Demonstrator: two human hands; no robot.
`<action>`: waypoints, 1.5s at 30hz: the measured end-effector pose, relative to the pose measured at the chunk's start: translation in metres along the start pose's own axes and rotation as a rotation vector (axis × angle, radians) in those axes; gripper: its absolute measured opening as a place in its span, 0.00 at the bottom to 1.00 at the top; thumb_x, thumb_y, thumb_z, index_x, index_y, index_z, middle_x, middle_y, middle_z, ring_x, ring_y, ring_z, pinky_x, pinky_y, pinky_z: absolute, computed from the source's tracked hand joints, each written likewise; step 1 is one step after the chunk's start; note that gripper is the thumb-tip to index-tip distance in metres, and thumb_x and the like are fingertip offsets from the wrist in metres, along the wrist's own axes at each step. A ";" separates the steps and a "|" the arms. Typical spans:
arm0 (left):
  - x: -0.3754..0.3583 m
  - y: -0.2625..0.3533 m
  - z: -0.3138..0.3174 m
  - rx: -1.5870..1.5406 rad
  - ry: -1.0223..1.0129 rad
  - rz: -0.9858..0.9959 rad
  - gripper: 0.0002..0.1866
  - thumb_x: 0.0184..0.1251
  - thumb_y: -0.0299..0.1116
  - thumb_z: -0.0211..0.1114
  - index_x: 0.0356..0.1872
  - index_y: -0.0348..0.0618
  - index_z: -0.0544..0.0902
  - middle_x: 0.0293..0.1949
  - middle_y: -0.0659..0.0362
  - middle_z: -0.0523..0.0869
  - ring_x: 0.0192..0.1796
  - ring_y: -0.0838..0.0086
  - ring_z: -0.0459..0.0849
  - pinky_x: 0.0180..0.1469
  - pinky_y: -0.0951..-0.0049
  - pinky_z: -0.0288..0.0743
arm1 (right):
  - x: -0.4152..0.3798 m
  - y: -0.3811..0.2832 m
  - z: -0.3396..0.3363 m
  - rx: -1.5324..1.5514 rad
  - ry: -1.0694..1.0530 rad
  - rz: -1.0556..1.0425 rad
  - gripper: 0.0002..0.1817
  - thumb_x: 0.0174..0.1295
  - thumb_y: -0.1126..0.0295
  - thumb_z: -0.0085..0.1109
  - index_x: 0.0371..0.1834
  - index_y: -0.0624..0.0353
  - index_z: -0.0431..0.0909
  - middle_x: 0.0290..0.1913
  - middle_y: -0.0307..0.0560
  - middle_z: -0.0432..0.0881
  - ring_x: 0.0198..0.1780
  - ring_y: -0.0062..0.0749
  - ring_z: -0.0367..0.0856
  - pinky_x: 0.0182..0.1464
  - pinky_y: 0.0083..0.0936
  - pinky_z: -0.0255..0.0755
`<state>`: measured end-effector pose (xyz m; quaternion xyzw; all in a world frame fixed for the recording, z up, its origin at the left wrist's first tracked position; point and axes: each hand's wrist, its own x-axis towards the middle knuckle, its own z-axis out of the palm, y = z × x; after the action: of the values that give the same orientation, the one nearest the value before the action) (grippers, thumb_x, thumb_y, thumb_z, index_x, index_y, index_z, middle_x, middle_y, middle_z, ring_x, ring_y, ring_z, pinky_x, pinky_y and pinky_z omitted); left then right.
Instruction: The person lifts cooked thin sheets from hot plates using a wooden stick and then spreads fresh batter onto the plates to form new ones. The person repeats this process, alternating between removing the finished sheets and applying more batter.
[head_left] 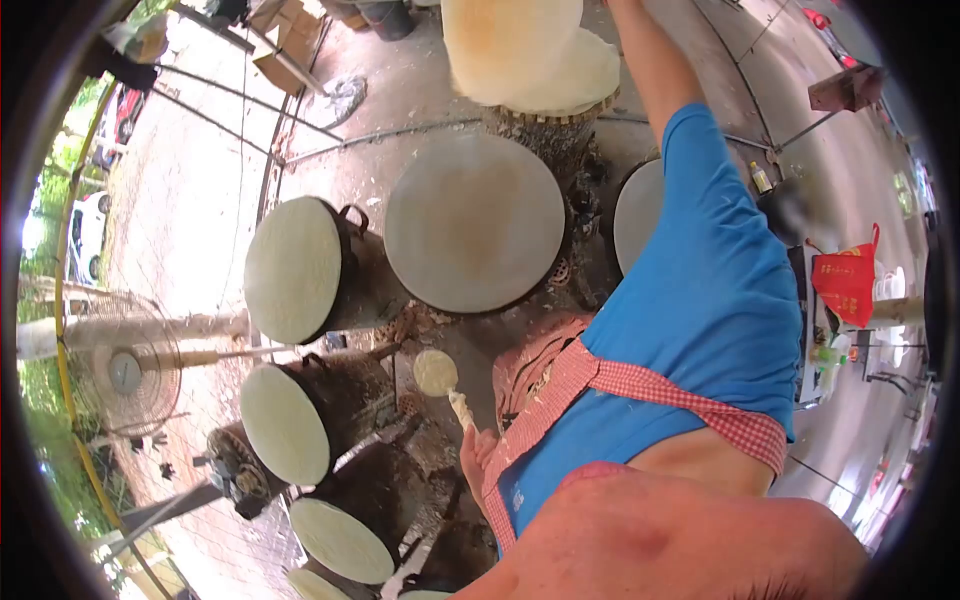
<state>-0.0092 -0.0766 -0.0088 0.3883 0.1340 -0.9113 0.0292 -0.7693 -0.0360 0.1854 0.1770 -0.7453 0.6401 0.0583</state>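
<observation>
The right hand is cut off past the top edge; the left hand's [478, 455] fingers are partly hidden by the apron [560, 385].

The left hand [478, 452] sits low beside the apron [560, 385], closed on the handle of a small round spreader [436, 372]. Just beyond it lies a narrow gap, hemmed by the big central griddle [474, 222] above and two drum stoves [300, 268] [290, 420] to the side. The griddle's flat top is bare and open from above. Past it, a stack of thin pancakes [530, 50] on a stump blocks the far edge, where the right arm [650, 60] reaches up; its hand is out of view. Another griddle [638, 212] is half hidden behind the blue sleeve. A fan [125, 372] stands well apart.
</observation>
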 end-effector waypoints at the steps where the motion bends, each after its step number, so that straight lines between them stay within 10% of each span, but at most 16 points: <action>1: 0.002 0.005 0.004 -0.007 -0.001 -0.011 0.22 0.65 0.46 0.47 0.13 0.50 0.57 0.07 0.69 0.54 0.09 0.83 0.55 0.13 0.84 0.52 | 0.004 0.027 -0.012 0.027 0.052 0.092 0.13 0.45 0.60 0.51 0.19 0.59 0.74 0.17 0.50 0.75 0.19 0.38 0.73 0.25 0.35 0.67; 6: 0.002 0.014 0.035 -0.141 -0.107 -0.079 0.21 0.65 0.46 0.47 0.13 0.50 0.58 0.07 0.68 0.55 0.09 0.83 0.55 0.13 0.84 0.51 | -0.033 0.209 -0.018 0.069 0.402 0.554 0.10 0.47 0.64 0.52 0.15 0.57 0.73 0.13 0.45 0.73 0.15 0.32 0.71 0.21 0.33 0.65; 8: 0.003 0.013 0.046 -0.200 -0.132 -0.080 0.21 0.65 0.46 0.47 0.14 0.50 0.58 0.07 0.68 0.55 0.09 0.83 0.55 0.13 0.83 0.51 | -0.026 0.369 0.002 -0.134 0.636 0.475 0.14 0.45 0.64 0.53 0.32 0.63 0.74 0.34 0.50 0.79 0.32 0.35 0.76 0.31 0.31 0.68; 11: -0.004 0.010 0.059 -0.302 -0.190 -0.094 0.21 0.65 0.46 0.47 0.14 0.50 0.58 0.07 0.68 0.55 0.09 0.83 0.55 0.12 0.83 0.51 | -0.061 0.319 0.004 -0.181 0.472 0.931 0.13 0.50 0.66 0.51 0.38 0.57 0.77 0.40 0.49 0.78 0.37 0.33 0.77 0.35 0.30 0.69; 18: -0.009 -0.008 0.048 -0.257 -0.176 0.069 0.21 0.65 0.47 0.46 0.15 0.48 0.60 0.07 0.67 0.56 0.08 0.83 0.54 0.12 0.83 0.50 | -0.074 0.306 -0.019 -0.848 0.248 0.571 0.27 0.50 0.47 0.50 0.33 0.63 0.78 0.37 0.56 0.79 0.41 0.46 0.77 0.43 0.37 0.67; 23: -0.017 -0.025 0.004 -0.245 -0.185 0.140 0.22 0.65 0.49 0.45 0.18 0.44 0.65 0.08 0.66 0.57 0.08 0.82 0.55 0.11 0.83 0.49 | -0.121 0.239 0.002 -0.929 0.248 0.432 0.38 0.45 0.38 0.53 0.47 0.64 0.72 0.38 0.59 0.78 0.41 0.51 0.76 0.42 0.37 0.67; 24: -0.011 -0.026 -0.007 -0.324 -0.231 0.167 0.21 0.65 0.48 0.45 0.18 0.44 0.65 0.08 0.66 0.57 0.09 0.81 0.55 0.10 0.83 0.50 | -0.123 0.261 0.026 -0.965 0.383 0.019 0.40 0.43 0.36 0.52 0.44 0.66 0.73 0.37 0.61 0.78 0.41 0.54 0.76 0.41 0.39 0.67; 29: -0.031 -0.075 -0.047 -0.378 -0.047 0.648 0.18 0.64 0.44 0.48 0.18 0.44 0.66 0.07 0.65 0.61 0.06 0.81 0.57 0.05 0.82 0.50 | -0.212 0.221 0.187 -0.436 -0.392 -0.354 0.25 0.54 0.53 0.54 0.44 0.66 0.73 0.36 0.49 0.80 0.36 0.39 0.77 0.38 0.31 0.69; 30: -0.025 -0.088 -0.082 -0.429 -0.127 0.747 0.09 0.66 0.38 0.47 0.38 0.47 0.73 0.12 0.64 0.59 0.08 0.82 0.55 0.06 0.83 0.49 | -0.255 0.192 0.222 -0.288 -0.703 0.021 0.19 0.55 0.60 0.56 0.43 0.64 0.74 0.28 0.41 0.78 0.26 0.26 0.72 0.29 0.22 0.68; 32: -0.044 -0.122 -0.100 -0.589 -0.224 0.882 0.10 0.66 0.39 0.47 0.36 0.48 0.74 0.12 0.64 0.60 0.08 0.83 0.55 0.06 0.84 0.49 | -0.378 0.101 0.256 -0.104 -0.954 0.247 0.16 0.54 0.62 0.57 0.40 0.63 0.75 0.21 0.35 0.72 0.22 0.17 0.66 0.24 0.18 0.62; 36: -0.074 -0.214 -0.149 -0.829 -0.333 1.257 0.08 0.67 0.36 0.46 0.45 0.59 0.67 0.13 0.66 0.61 0.07 0.84 0.55 0.06 0.87 0.49 | -0.608 0.046 0.307 0.258 -1.714 0.152 0.14 0.53 0.63 0.58 0.39 0.60 0.77 0.24 0.37 0.75 0.23 0.13 0.67 0.24 0.13 0.61; 39: -0.119 -0.294 -0.202 -0.715 -0.159 1.628 0.18 0.67 0.32 0.45 0.55 0.67 0.59 0.14 0.66 0.60 0.08 0.85 0.54 0.06 0.87 0.50 | -0.787 -0.075 0.260 -0.134 -2.243 -0.557 0.15 0.53 0.69 0.58 0.43 0.64 0.75 0.32 0.39 0.78 0.31 0.14 0.70 0.32 0.10 0.64; 43: -0.141 -0.381 -0.310 -0.821 0.426 1.698 0.27 0.59 0.24 0.50 0.59 0.58 0.56 0.19 0.62 0.67 0.11 0.82 0.61 0.08 0.84 0.52 | -1.008 -0.148 0.183 0.065 -2.418 -1.375 0.17 0.54 0.63 0.55 0.44 0.60 0.75 0.39 0.52 0.79 0.41 0.33 0.77 0.44 0.26 0.69; 45: -0.154 -0.406 -0.356 -1.017 0.410 1.761 0.28 0.57 0.23 0.51 0.59 0.56 0.56 0.18 0.62 0.66 0.11 0.80 0.62 0.09 0.82 0.53 | -1.099 -0.150 0.142 0.005 -2.403 -1.742 0.18 0.53 0.56 0.53 0.41 0.56 0.76 0.38 0.53 0.79 0.40 0.44 0.77 0.43 0.33 0.68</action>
<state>0.2833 0.4016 -0.0443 0.4381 0.1738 -0.3194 0.8221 0.3244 0.0163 -0.0437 0.9676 -0.0069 -0.1200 -0.2222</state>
